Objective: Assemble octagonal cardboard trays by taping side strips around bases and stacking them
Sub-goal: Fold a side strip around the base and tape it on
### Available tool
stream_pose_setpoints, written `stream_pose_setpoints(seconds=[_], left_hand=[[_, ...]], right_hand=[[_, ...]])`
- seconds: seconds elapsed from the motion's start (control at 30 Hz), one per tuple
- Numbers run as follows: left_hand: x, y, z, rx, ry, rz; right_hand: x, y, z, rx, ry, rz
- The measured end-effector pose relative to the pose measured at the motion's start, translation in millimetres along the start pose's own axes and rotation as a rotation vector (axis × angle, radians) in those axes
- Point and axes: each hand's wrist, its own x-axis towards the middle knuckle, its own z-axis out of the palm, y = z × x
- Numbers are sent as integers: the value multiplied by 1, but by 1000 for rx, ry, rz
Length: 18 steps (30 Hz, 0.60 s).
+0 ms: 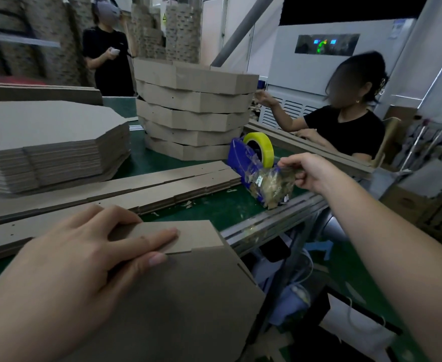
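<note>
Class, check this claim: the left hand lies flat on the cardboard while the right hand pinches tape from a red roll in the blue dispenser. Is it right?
One thing is wrong: the roll is yellow, not red, as the head view shows. The left hand lies flat on the cardboard; the right hand pinches tape at the blue dispenser.

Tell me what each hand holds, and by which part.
Right hand pinches the tape strip by its free end; left hand grips nothing, pressing flat on the cardboard tray.
</note>
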Motion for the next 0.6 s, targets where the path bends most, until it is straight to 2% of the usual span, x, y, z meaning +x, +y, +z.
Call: stream_pose_setpoints(seconds=[0.1,0.23,0.47,0.53,0.6], left_hand=[[0,0,0,8,-6,-2],[2,-2,1,21,-23,2],[2,-6,4,22,-31,6],[3,-5,4,22,-31,7],[3,-4,4,14,-21,1]], right_hand=[[-3,-5,-2,75,-38,63],[-9,-8,2,166,23,43],[-33,36,3,668,-1,-283],[-38,47,5,707,2,-323],[-39,54,9,630,56,-314]])
